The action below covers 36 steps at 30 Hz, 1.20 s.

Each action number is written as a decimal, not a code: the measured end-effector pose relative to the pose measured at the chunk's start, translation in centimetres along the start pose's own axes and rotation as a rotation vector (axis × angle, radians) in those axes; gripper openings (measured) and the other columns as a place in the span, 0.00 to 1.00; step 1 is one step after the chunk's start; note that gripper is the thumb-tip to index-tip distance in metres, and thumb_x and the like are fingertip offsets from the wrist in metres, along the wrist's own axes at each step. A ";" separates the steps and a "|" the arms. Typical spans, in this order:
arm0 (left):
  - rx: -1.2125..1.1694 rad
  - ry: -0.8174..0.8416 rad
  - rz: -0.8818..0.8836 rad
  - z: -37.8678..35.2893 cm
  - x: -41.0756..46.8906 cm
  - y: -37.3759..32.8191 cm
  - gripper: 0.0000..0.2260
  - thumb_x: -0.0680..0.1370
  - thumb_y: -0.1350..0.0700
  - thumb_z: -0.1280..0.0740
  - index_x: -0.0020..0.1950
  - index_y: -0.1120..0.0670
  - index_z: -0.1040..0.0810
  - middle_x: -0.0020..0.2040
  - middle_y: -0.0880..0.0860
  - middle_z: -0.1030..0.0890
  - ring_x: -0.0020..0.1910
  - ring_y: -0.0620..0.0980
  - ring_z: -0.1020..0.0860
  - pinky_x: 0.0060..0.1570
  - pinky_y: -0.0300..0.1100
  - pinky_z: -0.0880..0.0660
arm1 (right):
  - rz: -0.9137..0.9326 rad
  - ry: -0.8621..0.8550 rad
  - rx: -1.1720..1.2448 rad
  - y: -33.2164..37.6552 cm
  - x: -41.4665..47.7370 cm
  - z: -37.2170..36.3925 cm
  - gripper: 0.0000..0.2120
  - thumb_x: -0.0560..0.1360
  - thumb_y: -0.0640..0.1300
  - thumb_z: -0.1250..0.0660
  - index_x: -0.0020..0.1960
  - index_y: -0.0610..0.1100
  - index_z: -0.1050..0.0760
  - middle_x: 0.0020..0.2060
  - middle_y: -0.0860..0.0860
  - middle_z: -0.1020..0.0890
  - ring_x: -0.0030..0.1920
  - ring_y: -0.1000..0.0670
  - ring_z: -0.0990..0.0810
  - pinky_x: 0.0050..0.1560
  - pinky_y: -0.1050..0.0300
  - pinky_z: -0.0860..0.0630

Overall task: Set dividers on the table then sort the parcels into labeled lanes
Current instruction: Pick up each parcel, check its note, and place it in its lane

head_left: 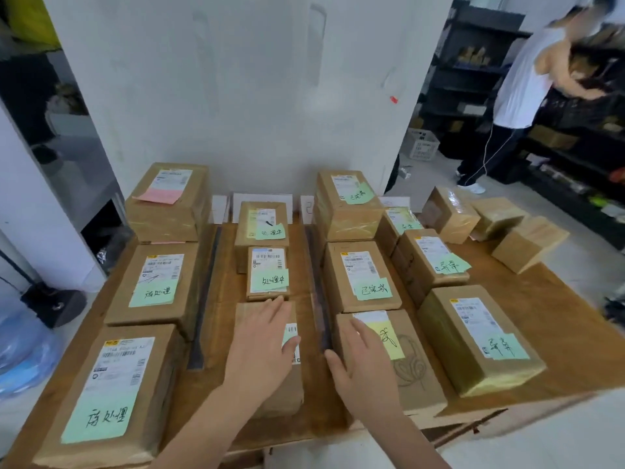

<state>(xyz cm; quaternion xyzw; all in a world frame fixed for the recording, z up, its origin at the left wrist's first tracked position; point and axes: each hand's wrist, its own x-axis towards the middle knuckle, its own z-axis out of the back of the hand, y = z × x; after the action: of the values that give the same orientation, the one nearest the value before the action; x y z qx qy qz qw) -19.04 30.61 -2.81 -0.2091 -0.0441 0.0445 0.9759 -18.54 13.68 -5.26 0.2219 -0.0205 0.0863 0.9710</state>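
1. We see a brown flat-topped bench (558,333) pushed against a white wall (236,96). Brown cardboard parcels sit on it in four lanes running away from us, three per lane.
2. Two dark narrow strips lie flat lengthwise. The left divider strip (206,299) is between lanes one and two, and the right divider strip (318,289) is between lanes two and three.
3. The left hand (267,336) has straight fingers and lies palm-down on the near lane-two parcel (287,397), covering most of its label. It grips nothing.
4. The right hand (362,363) has straight fingers lying on top of the near lane-three parcel (419,377), partly over its yellow sticky note (392,343). The thumb is spread at the box's left edge, just beside the right divider strip. It clasps nothing.
5. Most other parcels carry green sticky notes (98,418) with handwriting. The far lane-one box has a pink sticky note (159,196).
6. Three unlabelled cardboard boxes (527,243) sit at the bench's far right, apart from the lanes.
7. Small white cards (262,204) stand at the back edge, against the wall.
8. In the background, a person in a white top (527,79) stands by dark shelving (473,72).
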 end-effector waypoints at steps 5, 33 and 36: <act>0.169 0.013 -0.229 -0.1 2.4 -6.1 0.27 0.82 0.45 0.42 0.79 0.48 0.46 0.79 0.47 0.45 0.78 0.48 0.48 0.75 0.45 0.49 | -0.026 -0.085 -0.157 -5.1 1.4 5.1 0.26 0.72 0.56 0.30 0.67 0.49 0.28 0.66 0.47 0.25 0.65 0.43 0.25 0.62 0.47 0.26; 0.308 -0.038 -0.511 -13.9 13.5 -43.6 0.27 0.81 0.46 0.40 0.78 0.51 0.43 0.76 0.50 0.37 0.76 0.51 0.41 0.73 0.49 0.42 | -0.237 -0.082 -0.292 -37.8 7.2 26.8 0.27 0.79 0.59 0.40 0.75 0.51 0.38 0.75 0.48 0.36 0.77 0.45 0.43 0.75 0.44 0.44; 0.313 -0.043 -0.518 -16.0 16.5 -46.1 0.27 0.80 0.46 0.39 0.77 0.50 0.43 0.76 0.50 0.37 0.76 0.51 0.41 0.73 0.49 0.42 | -0.258 -0.073 -0.302 -40.9 9.7 27.7 0.27 0.79 0.59 0.40 0.75 0.51 0.38 0.75 0.48 0.37 0.76 0.44 0.42 0.75 0.44 0.44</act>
<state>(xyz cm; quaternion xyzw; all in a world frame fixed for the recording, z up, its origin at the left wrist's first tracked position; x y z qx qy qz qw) 2.19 -16.04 2.76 -0.0367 -0.1089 -0.1951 0.9740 -1.76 -33.12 3.00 0.0774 -0.0397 -0.0512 0.9949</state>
